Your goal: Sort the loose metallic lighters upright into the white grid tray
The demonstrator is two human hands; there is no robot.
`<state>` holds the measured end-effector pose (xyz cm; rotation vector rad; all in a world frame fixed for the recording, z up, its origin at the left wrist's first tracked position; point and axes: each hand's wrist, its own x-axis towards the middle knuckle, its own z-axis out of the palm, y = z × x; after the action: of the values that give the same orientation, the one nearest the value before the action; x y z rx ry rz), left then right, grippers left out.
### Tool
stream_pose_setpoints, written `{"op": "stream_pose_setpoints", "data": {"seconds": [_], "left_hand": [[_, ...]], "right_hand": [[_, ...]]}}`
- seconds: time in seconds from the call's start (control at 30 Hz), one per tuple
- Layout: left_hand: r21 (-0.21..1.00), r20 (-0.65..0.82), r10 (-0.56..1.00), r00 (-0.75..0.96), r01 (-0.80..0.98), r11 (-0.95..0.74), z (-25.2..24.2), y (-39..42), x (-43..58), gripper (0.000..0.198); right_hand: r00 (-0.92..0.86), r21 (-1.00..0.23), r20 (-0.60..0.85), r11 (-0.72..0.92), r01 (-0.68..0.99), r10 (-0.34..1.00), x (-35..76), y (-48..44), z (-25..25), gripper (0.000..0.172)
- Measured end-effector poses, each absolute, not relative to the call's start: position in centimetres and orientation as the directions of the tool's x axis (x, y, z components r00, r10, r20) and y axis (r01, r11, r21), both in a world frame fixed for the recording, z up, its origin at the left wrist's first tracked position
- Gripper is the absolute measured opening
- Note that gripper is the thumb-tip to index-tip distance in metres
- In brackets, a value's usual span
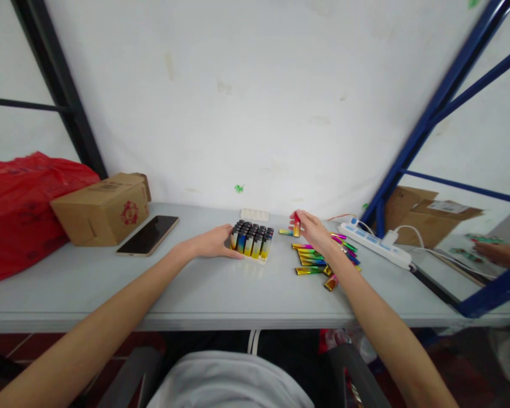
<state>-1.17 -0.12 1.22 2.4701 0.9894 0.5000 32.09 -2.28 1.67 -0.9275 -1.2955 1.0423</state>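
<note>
Black-topped lighters (250, 238) stand upright in close rows in a pale tray (261, 261) near the middle of the table. My left hand (216, 242) grips the left side of this group, thumb at the front and fingers behind. Farther right, my right hand (310, 228) pinches a shiny red-to-gold lighter sleeve (296, 224), held upright. A similar blue-green and gold piece (285, 232) lies just left of it. Below my right hand and forearm spreads a loose pile of shiny multicoloured sleeves (310, 258), partly hidden by the forearm.
A pale, ridged empty tray (254, 215) lies by the wall. To the left are a phone (149, 235), a cardboard box (104, 209) and a red bag (25, 209). A white power strip (376, 245) and blue frame (425, 124) stand right; beyond is another person's hand (495, 253).
</note>
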Motion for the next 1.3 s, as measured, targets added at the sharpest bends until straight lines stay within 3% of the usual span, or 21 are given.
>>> {"op": "stream_pose_setpoints", "data": {"seconds": [0.1,0.2,0.43,0.6,0.8,1.07,1.2,1.3], "left_hand": [[0.522,0.161,0.713,0.683,0.554,-0.649,1.3,-0.3,-1.1,0.075],[0.518,0.165,0.710,0.685,0.553,-0.653,1.4,-0.4,-1.1,0.077],[0.555,0.196,0.701,0.686,0.512,-0.656,0.8,0.2,-1.3,0.080],[0.558,0.207,0.702,0.682,0.507,-0.657,0.4,0.8,-1.5,0.077],[0.537,0.229,0.686,0.691,0.498,-0.681,0.5,0.7,-1.4,0.078],[0.555,0.232,0.677,0.699,0.477,-0.682,0.3,0.8,-1.5,0.079],[0.555,0.228,0.674,0.702,0.475,-0.682,-0.1,1.3,-1.5,0.078],[0.561,0.229,0.667,0.709,0.464,-0.685,-0.3,1.5,-1.5,0.076]], "right_hand": [[-0.153,-0.965,0.211,0.181,-0.190,0.965,30.5,-3.5,2.1,0.046],[-0.214,-0.973,0.196,0.163,-0.161,0.957,29.0,-4.5,2.5,0.044],[-0.049,-0.985,0.171,0.172,0.005,0.984,26.7,-5.1,2.4,0.061],[0.045,-0.988,0.144,0.142,0.057,0.988,26.2,-4.8,1.6,0.050],[0.056,-0.967,0.224,0.215,0.135,0.973,26.3,-4.8,1.5,0.044],[-0.062,-0.952,0.287,0.291,0.093,0.956,26.9,-5.3,2.3,0.061],[-0.160,-0.867,0.410,0.439,0.238,0.898,27.2,-6.4,3.1,0.054],[-0.254,-0.699,0.533,0.589,0.405,0.807,27.0,-7.6,3.9,0.044]]}}
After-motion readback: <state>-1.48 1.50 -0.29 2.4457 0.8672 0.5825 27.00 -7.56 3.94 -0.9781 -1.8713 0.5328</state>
